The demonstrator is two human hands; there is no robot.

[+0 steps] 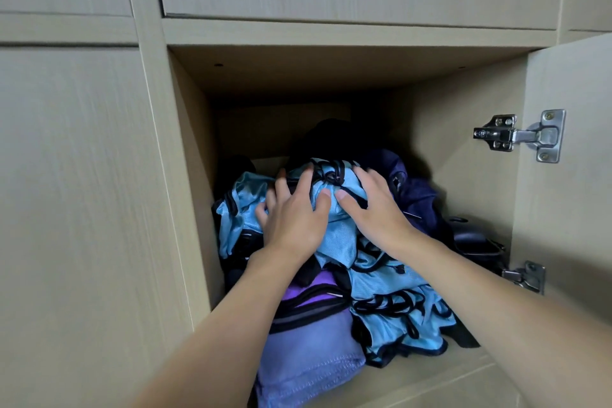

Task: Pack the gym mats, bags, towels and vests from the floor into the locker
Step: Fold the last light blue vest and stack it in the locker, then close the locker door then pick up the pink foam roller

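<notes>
1. Found the left hand [291, 212] and the right hand [367, 205] side by side on top of the light-blue vests [334, 237], thumbs close together, neither hand clearly nearer to the heap than the other.
2. Saw the fingers of both spread and nearly straight, laid on the cloth and pressing it rather than curling round it; grasped nothing.
3. Located the vests already inside the locker [463, 129], heaped over a purple bag [311, 301], with a lavender towel [308, 358] below that at the front lip and a dark navy bag [417, 199] just to the right and behind.
4. Traced the heap's long axis front to back: its crest directly under the fingertips, its black-trimmed tails trailing towards the front right edge of the shelf, near the open door [569, 209].
5. Noted free room only above the heap and in the dark rear, straight ahead of the fingertips; could not make out what lay back there.
6. Judged the step in hand to be tamping the vests down and inward, so the push would run away from the body along that same axis.
7. Reckoned the loose front tails likely to slip over the lip unless tucked back as well.
</notes>
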